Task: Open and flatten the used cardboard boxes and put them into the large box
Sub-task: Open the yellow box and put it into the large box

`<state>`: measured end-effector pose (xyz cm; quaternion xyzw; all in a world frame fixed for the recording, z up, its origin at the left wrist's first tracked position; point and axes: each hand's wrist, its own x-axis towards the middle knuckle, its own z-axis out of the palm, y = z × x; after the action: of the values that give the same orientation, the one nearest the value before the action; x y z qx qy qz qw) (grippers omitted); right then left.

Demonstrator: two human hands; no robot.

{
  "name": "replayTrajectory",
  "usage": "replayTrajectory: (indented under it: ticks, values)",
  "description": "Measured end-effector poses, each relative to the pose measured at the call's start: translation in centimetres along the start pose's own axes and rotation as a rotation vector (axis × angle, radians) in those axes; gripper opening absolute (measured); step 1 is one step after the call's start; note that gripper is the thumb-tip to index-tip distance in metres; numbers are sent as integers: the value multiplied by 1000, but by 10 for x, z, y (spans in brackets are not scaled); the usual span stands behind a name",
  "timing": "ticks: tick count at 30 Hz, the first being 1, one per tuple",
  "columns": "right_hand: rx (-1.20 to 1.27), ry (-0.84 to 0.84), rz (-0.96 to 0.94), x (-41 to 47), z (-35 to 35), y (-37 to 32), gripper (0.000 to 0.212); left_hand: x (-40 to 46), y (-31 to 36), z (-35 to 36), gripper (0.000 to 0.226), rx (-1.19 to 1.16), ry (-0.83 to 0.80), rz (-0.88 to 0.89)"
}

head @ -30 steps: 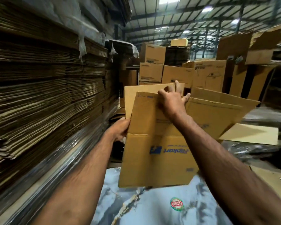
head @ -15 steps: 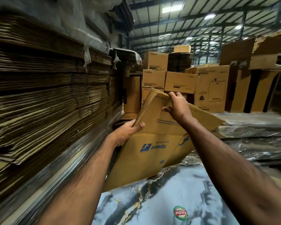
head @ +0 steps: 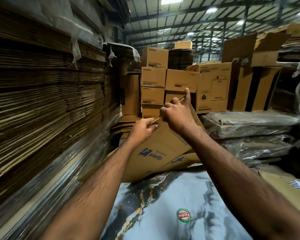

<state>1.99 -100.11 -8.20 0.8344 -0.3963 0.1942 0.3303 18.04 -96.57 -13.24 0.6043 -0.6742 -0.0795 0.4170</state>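
Two bare hands grip one flattened cardboard box (head: pixel 156 153) along its upper edge. Nearest, below the grip, lies a marbled grey sheet (head: pixel 163 205) bearing a round red-and-green sticker (head: pixel 183 216); the box's lower edge rests against it. The box itself is tilted, its blue print facing the camera upside down. At the grip, the left hand (head: pixel 142 129) pinches the folded edge between thumb and curled fingers, and the right hand (head: pixel 177 112), just above and touching that same edge, curls round it with one finger raised straight. Left of the grip stands a tall wrapped stack of flat corrugated sheets (head: pixel 42 101). Right of it — plastic-wrapped bundles (head: pixel 246 125). Beyond the grip, stacked brown cartons (head: pixel 180 80) — several printed — rise under a steel roof (head: pixel 197 23).
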Motion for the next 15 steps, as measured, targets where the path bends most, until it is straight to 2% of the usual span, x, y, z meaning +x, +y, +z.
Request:
replayTrajectory:
  ticks: [3, 6, 8, 11, 13, 15]
  values:
    - [38, 13, 114, -17, 17, 13, 20, 2, -14, -8, 16, 57, -124, -37]
    - [89, 29, 282, -43, 39, 40, 13, -9, -56, -28, 16, 344, -312, -166]
    - [100, 47, 336, -58, 50, 51, 11, -25, -87, -33, 13, 479, -368, -217]
    - [67, -7, 333, -71, 58, 45, 13, -45, -108, -20, 15, 478, -328, -203]
    - [84, -136, 349, -72, 56, 35, 22, -55, -108, -4, 16, 476, -278, -167]
    - [99, -295, 280, -71, 54, 25, 25, -62, -104, 13, 19, 499, -245, -126]
